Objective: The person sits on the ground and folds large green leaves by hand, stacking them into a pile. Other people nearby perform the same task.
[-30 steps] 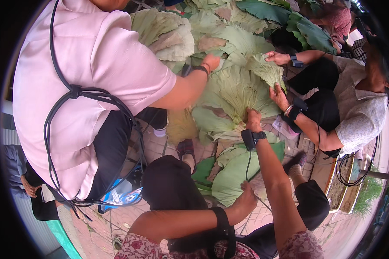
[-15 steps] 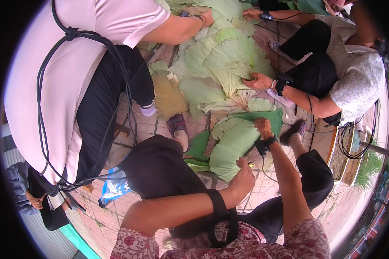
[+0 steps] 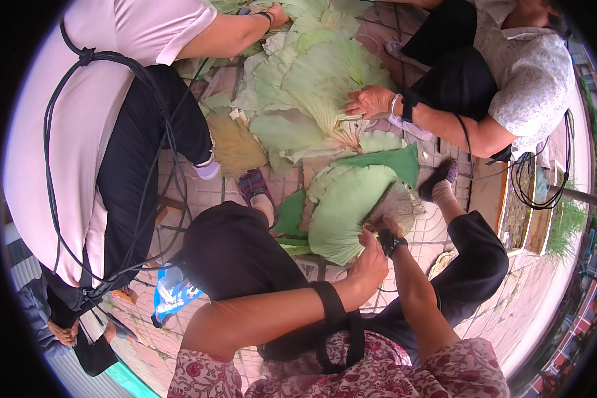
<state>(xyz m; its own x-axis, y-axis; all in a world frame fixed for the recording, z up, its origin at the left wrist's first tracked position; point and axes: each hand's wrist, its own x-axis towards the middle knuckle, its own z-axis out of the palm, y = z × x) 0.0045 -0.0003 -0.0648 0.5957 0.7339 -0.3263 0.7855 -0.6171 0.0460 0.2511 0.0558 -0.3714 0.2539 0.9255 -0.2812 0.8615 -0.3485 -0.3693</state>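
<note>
A fan of large pale green lotus leaves point(image 3: 341, 215) lies in front of my knees. My left hand point(image 3: 368, 262) is closed on the gathered edge of these leaves, thumb up. Close beside it, my right hand point(image 3: 388, 229) has its fingers bent at the same gathered part, by a greyish-brown leaf part point(image 3: 401, 202) that fans out to the right. Part of the grip is hidden behind my fingers. A black band with a small device point(image 3: 393, 242) sits on my right wrist. Darker green leaves point(image 3: 381, 162) show beneath and beyond the fan.
A long heap of lotus leaves point(image 3: 325, 73) spreads ahead over the tiled ground. At the right, a co-worker's hand point(image 3: 371, 103) rests on it; another's hand point(image 3: 277, 14) reaches in from the left. A brown leaf point(image 3: 235, 146), a blue bag point(image 3: 174, 295) and looped black cables point(image 3: 53, 159) are nearby.
My right hand has drawn back from the far right of the leaves to beside my left hand. A greyish-brown leaf part now shows there. The whole view has shifted slightly.
</note>
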